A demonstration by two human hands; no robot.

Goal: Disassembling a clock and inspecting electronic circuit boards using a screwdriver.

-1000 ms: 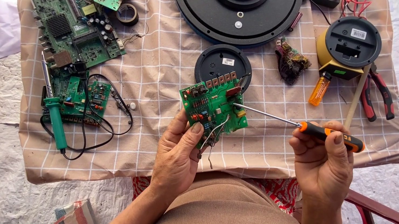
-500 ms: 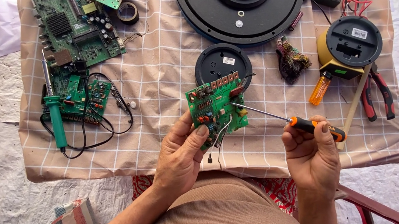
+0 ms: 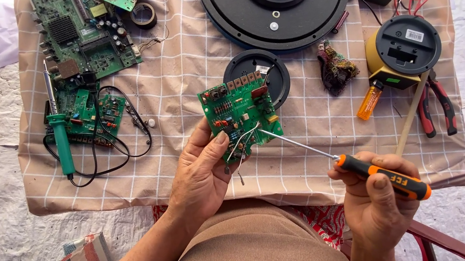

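Head view: left hand point(image 3: 201, 171) pinches the small green circuit board point(image 3: 239, 113) by its lower-left edge, thumb on the face, fingers behind. Board is lifted over the checked cloth point(image 3: 184, 75), just in front of the small black disc point(image 3: 257, 72).

Right hand point(image 3: 378, 200) is wrapped tight around the orange-and-black screwdriver point(image 3: 380, 173). The shaft runs up-left and the tip now sits on the board's lower right corner, by the loose wires.

Change: a second ago the tip was off the board's right edge and the hand sat lower and further out; half a second ago it was closing in. Now it is at the board or just short of it; I can't tell which. Board itself has tilted slightly and shifted right, toward the tool. My read: positioning is over and probing or prying at that corner is starting.

Left of the board: green soldering iron point(image 3: 59, 132). Right of it: yellow round unit point(image 3: 403, 49).
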